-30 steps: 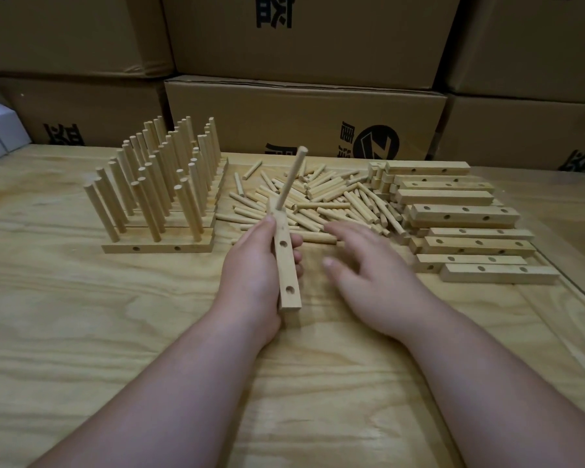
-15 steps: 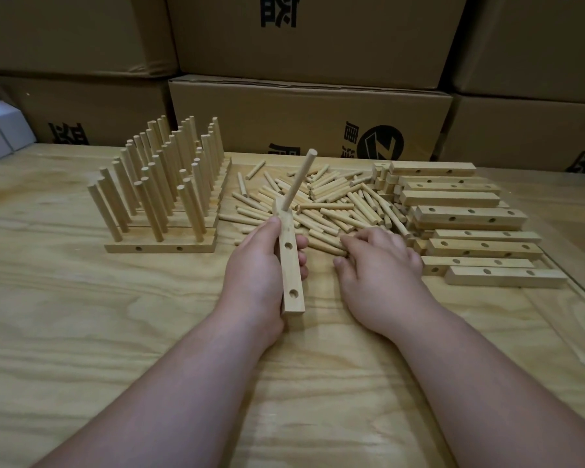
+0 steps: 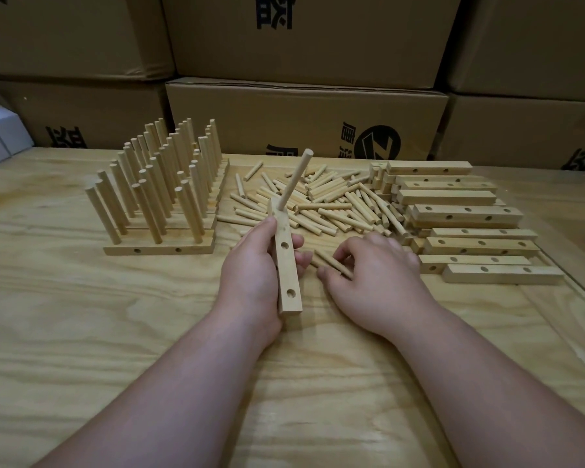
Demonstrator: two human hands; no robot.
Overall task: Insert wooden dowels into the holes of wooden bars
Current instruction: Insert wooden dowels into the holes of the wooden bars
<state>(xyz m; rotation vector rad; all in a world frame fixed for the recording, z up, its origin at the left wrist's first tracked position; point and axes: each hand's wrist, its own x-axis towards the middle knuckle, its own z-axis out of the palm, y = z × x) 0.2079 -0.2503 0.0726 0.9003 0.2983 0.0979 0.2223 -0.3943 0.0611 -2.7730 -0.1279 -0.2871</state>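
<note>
Dim, warm overhead light; soft shadows, wide-angle bowing at edges

Two bare hands are in view, one left hand (image 3: pixel 250 265) and one right hand (image 3: pixel 375 275). One pale rectangular wooden bar (image 3: pixel 286 265) stands between them, carrying one round wooden dowel (image 3: pixel 294 179) and two empty holes. Far left, the finished bars with upright dowels (image 3: pixel 159 184) are too overlapped to count. The loose dowel pile (image 3: pixel 325 204) holds several dozen. Roughly ten empty drilled bars (image 3: pixel 466 214) are stacked right. Six brown cardboard boxes (image 3: pixel 304 123) line the far side.
</note>
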